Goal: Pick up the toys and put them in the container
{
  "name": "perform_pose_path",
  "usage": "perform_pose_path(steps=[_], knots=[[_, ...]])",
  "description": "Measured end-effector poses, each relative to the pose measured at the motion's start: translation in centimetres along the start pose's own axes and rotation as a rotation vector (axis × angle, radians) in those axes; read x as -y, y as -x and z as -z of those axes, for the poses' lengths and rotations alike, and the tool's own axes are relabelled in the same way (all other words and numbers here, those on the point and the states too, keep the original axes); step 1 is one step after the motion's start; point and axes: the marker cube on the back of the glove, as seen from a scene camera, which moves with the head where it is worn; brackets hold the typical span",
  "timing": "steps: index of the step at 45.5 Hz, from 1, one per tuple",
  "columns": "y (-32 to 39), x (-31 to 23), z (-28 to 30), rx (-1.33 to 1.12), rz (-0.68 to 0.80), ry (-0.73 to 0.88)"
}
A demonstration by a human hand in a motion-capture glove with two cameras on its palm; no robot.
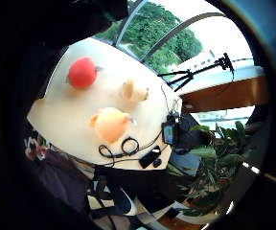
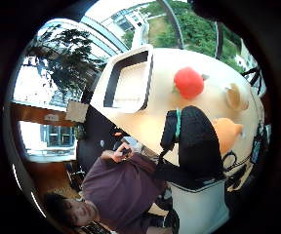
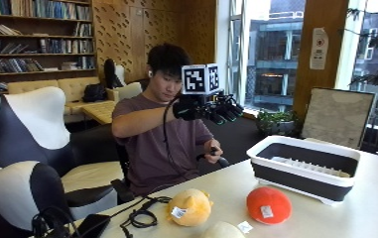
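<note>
Cream plush toy (image 3: 222,230) cut off at the outside view's lower edge; yellow plush toy (image 3: 189,207) and round red-orange plush toy (image 3: 268,205) soft, tagged, lying on the bench (image 3: 373,208). Beside them, white-rimmed, dark-walled rectangular container (image 3: 305,168). Gloved right hand (image 3: 205,107) raised well above, fingers relaxed, holding nothing.

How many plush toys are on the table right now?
3, all on the table, none in the container: the red toy nearest it, the orange toy beside it, and the cream toy at the near edge, partly cut off.
</note>
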Motion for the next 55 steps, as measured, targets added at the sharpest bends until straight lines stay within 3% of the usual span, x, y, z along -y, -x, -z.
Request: perform_pose_path(steps=[18,37,44,55], knots=[[1.2,2.4,2.1,-0.021,-0.001,0.026],[1.6,11.1,1.7,0.011,-0.119,0.128],[0.9,15.1,-3.0,0.028,-0.212,0.218],[1.2,16.7,-16.9,0.027,-0.273,0.567]])
